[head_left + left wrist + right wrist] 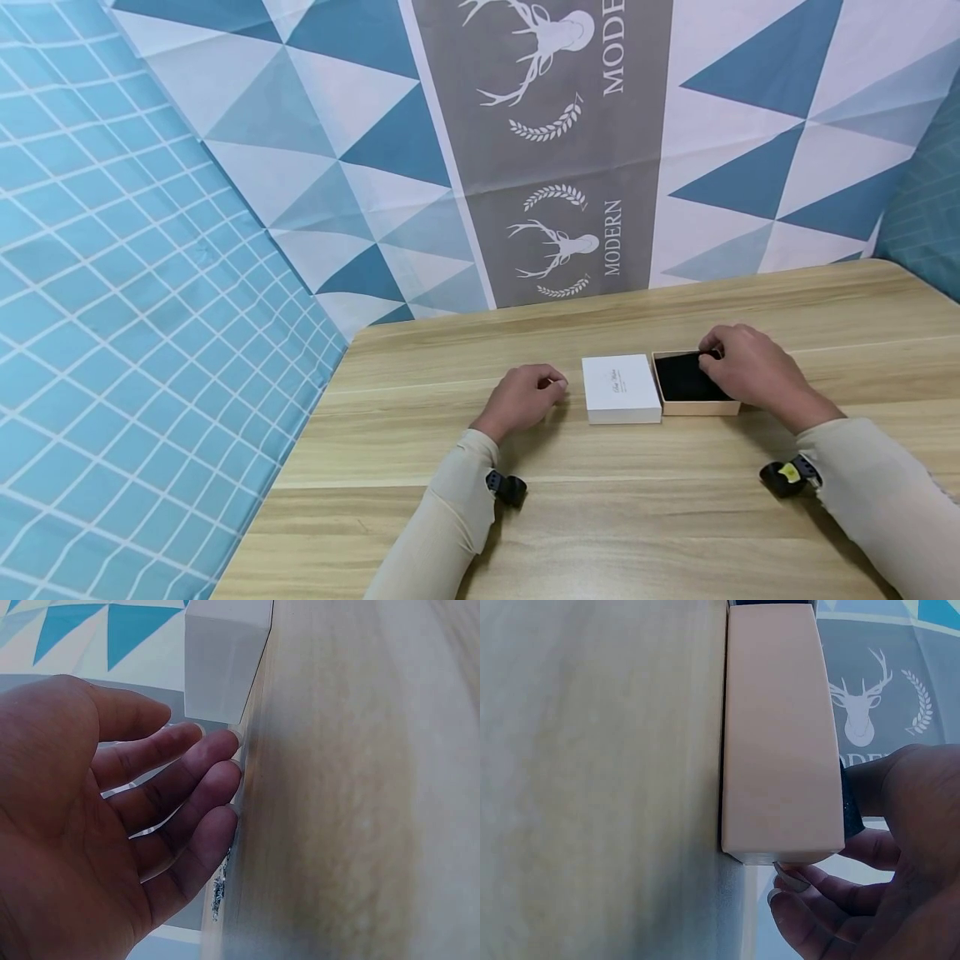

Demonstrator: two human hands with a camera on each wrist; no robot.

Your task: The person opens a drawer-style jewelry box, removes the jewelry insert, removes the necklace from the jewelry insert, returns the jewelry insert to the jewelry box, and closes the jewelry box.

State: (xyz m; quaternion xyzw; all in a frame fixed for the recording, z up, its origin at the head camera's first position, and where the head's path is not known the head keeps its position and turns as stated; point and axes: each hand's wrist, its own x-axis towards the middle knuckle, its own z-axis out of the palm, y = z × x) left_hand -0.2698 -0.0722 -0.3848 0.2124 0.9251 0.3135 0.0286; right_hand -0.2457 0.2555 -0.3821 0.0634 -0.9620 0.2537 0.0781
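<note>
On the table a white lid (pixel 621 387) with small printed lettering lies beside a shallow peach-sided box (pixel 701 408). A black pad (pixel 686 379) fills the box. My right hand (pixel 750 367) is over the box's right end, thumb and fingers pinching the edge of the pad. In the right wrist view a dark corner of the pad (pixel 850 806) stands out past the box wall by the thumb. My left hand (pixel 522 396) rests by the table left of the lid, fingers loosely curved with nothing in them; the left wrist view shows the lid's side (pixel 221 664) just beyond the fingertips.
The wood-grain table (pixel 420 450) meets a patterned cloth backdrop (pixel 562 167) at its far edge. A blue gridded cloth (pixel 150 292) hangs along the left side. Both wrists wear small black cameras, one on the left sleeve (pixel 442 508).
</note>
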